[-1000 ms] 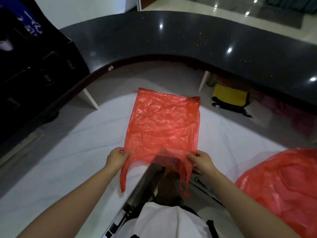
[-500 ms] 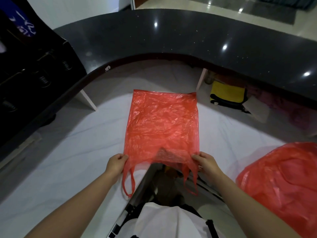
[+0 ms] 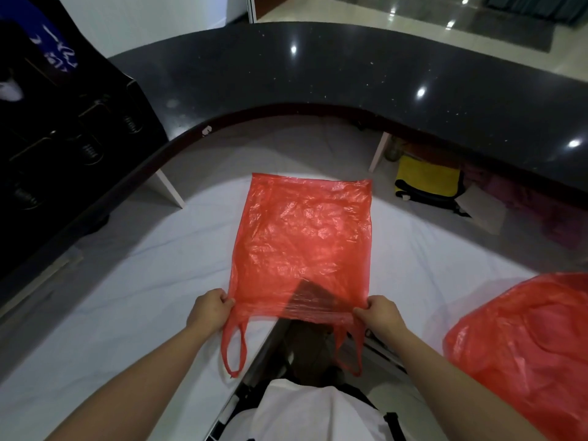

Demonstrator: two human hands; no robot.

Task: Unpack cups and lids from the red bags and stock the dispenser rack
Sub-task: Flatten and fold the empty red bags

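Note:
An empty red plastic bag lies flat on the white-covered table, its handles hanging over the near edge. My left hand pinches the bag's near left corner. My right hand pinches the near right corner. A second red bag, bulging with contents, sits at the right edge of the table. The black dispenser rack stands at the far left on the counter. No cups or lids are visible.
A curved black counter arcs across the back. Under it at the right lie a yellow and black bag and a white box. White supports hold the counter up.
The red bag has been drawn toward me and smoothed flatter on the table. Both handles now hang free over the near edge. My hands have spread slightly apart.

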